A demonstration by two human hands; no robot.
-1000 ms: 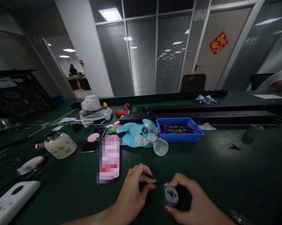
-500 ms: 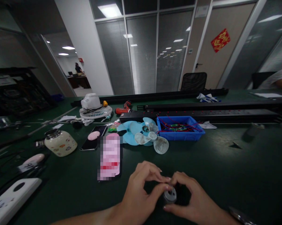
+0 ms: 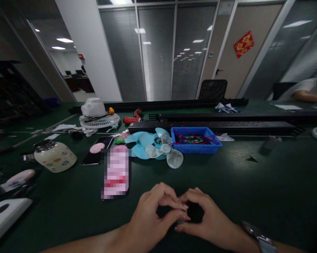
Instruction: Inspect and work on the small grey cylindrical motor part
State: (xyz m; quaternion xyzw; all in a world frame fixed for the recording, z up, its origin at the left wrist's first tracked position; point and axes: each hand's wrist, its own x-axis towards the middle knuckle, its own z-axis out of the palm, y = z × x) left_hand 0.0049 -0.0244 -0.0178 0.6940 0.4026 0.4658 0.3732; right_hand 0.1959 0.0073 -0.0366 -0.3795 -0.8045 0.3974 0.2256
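My left hand (image 3: 153, 214) and my right hand (image 3: 207, 219) meet low in the middle of the head view, above the green tabletop. Both are closed on a small round metal part (image 3: 181, 221), now almost wholly covered by fingers. Half a second ago it showed as a grey cylinder with holes in its end face. My left thumb and fingertips press on it, while the right thumb and fingers curl around its other side. Beyond the hands lie light-blue fan blades (image 3: 139, 151) and a whitish fan blade (image 3: 174, 159).
A blue bin (image 3: 197, 149) holds wires and circuit boards. A white fan (image 3: 93, 109), a red power drill (image 3: 132, 117), a phone (image 3: 91, 159), a blurred pink object (image 3: 117, 168) and a cream flask (image 3: 57, 158) stand leftward. Long black bars (image 3: 226, 124) cross behind. Someone's arm (image 3: 305, 95) shows far right.
The view has shifted, so table items sit further left and slightly higher. My fingers have closed over the metal part, hiding its end face. More of the wristwatch shows.
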